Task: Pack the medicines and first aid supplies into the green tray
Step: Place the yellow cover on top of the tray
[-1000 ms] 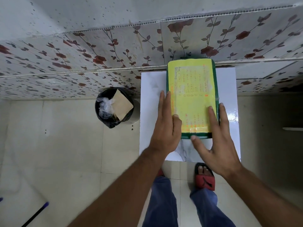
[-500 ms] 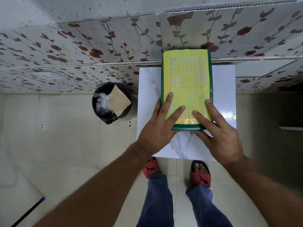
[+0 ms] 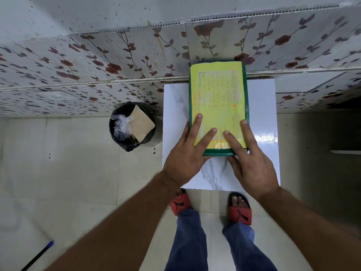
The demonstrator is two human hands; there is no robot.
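Both hands flat, fingers spread, on the yellow sheet covering the green tray: left hand, right hand (nothing gripped), near edge.

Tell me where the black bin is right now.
In the head view, the black bin stands on the floor left of the white table, by the floral wall.

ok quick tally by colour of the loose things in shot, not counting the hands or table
green: 1, tray
yellow: 1, handwritten sheet covering it
black: 1, bin on the floor
red: 2, sandals
total: 5
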